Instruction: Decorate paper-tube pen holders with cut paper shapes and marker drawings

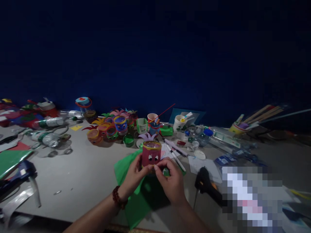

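Note:
My left hand (135, 171) is wrapped around a maroon cup (152, 152) with a yellow rim, purple leaf-like strips on top and two googly eyes on its front. My right hand (171, 178) is closed in a pinch at the lower front of the cup, its thumb tip beside the left thumb. Whatever small piece is between those fingertips is too small to make out. Beneath both hands lies a green sheet (138, 207), partly hidden by them. A beaded bracelet circles my left wrist.
Several decorated face cups (120, 124) stand behind, left of a green paint jar (128, 140). A black glue gun (205, 183) lies at right, a blue one (23, 171) at far left. Plastic bottles (47, 138), pens (177, 160) and a brush cup (238, 128) surround the work area.

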`<state>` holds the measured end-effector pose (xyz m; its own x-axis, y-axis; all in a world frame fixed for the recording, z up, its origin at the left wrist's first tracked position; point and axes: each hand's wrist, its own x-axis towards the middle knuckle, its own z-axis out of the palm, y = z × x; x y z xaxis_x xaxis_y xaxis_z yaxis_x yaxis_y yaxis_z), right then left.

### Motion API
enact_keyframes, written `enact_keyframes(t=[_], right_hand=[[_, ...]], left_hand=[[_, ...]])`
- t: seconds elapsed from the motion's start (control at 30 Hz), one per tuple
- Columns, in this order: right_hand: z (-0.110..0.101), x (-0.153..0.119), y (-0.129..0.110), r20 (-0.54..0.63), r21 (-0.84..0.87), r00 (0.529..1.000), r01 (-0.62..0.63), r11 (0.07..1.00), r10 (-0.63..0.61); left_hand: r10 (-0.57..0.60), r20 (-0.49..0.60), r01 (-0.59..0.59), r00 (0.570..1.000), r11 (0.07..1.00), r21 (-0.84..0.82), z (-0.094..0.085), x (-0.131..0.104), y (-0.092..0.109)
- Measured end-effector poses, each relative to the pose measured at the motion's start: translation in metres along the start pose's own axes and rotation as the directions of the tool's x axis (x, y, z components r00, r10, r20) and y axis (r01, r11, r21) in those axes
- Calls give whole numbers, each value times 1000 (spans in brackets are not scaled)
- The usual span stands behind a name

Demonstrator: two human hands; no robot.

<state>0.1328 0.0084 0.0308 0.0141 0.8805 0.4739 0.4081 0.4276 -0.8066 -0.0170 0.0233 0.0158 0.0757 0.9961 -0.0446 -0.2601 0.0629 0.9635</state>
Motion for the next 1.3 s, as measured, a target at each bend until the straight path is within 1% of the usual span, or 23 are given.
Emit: enact_keyframes(t=[0.2,0.4,0.47,0.63,0.8,0.87,1.03,1.13,1.23,1.3], right_hand=[[1,0,3,0,6,1000,16,1000,-16],[3,-1,4,-32,-22,998,52,998,-53],[3,-1,4,-34,-29,998,48,998,-49],[5,-2,6,-57,-10,998,35,999,-35],[8,-4,5,-59,19,998,22,1000,-20],[8,-4,4,-61,31,998,9,999,-7],[10,-5,7,-57,90,997,-49,995,55],[9,-5,8,-44,183,989,-130,974,140],[5,-4,10,-29,325,968,-227,918,250],[3,-4,13,-26,389,951,-274,879,308]], left_hand=[[-1,-2,1,1000,1000,-15,0,1,-4],[8,-20,-8,1000,1000,-14,0,1,-6],[3,-19,-3,1000,1000,-21,-1,1,-7],[20,35,-18,999,998,-52,-3,1,-13],[14,-4,-14,1000,1000,-10,-4,0,-13],[18,-4,-18,1000,1000,10,-4,1,-12],[25,30,-25,999,1000,-13,-5,2,-13],[34,55,-32,998,999,-31,-9,3,-14],[64,56,-66,996,997,30,-21,3,-7],[89,45,-94,995,987,130,-37,4,1]])
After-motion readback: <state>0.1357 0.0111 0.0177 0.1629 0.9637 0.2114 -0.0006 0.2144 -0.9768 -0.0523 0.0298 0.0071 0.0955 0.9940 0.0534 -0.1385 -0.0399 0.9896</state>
